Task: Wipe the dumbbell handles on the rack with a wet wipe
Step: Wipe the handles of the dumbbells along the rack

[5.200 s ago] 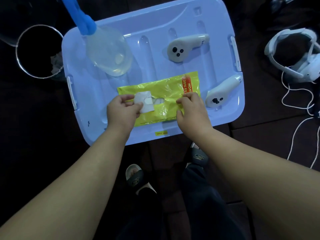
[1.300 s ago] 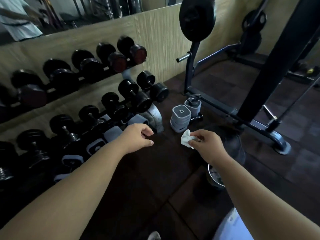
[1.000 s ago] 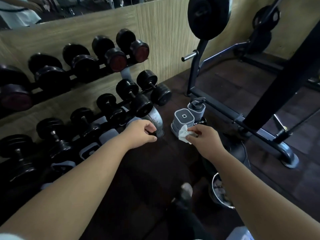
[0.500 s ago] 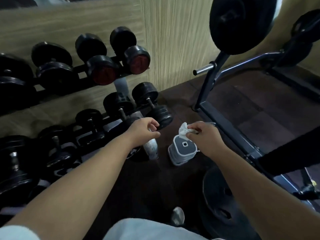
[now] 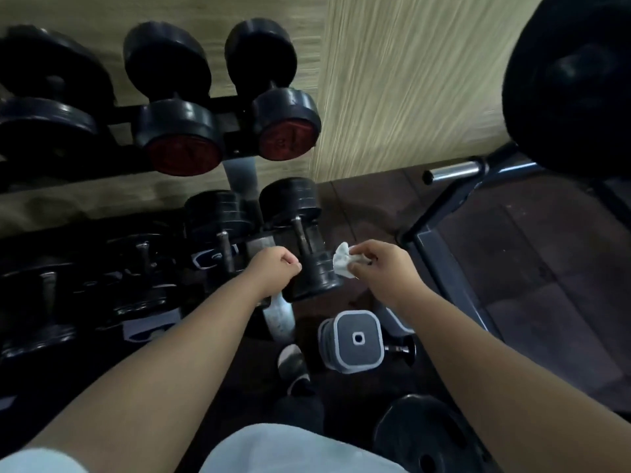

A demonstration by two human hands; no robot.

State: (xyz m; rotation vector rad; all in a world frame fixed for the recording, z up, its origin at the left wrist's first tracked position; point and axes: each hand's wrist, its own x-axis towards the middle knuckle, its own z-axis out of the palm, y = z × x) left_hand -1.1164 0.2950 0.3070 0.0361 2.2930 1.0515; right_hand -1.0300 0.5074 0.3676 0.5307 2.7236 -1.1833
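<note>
My right hand [image 5: 382,268] pinches a crumpled white wet wipe [image 5: 342,265] just right of the rightmost dumbbell [image 5: 307,247] on the lower tier of the rack [image 5: 235,141]. That dumbbell's metal handle [image 5: 302,235] runs toward me between black heads. My left hand [image 5: 273,269] is curled into a loose fist holding nothing, just left of the same dumbbell's near head. A second dumbbell handle [image 5: 223,250] lies further left. The upper tier carries black dumbbells with red end caps [image 5: 285,139].
A grey square-ended adjustable dumbbell [image 5: 355,341] stands on the floor below my right hand. A dark steel frame [image 5: 440,213] with a chrome peg and a large weight plate [image 5: 573,80] is at right. Another plate [image 5: 426,435] lies on the floor near my feet.
The view has closed in on the rack's right end. Both hands moved forward to the lower-tier dumbbell, the right still pinching the wipe taken earlier from the yellow pack.
</note>
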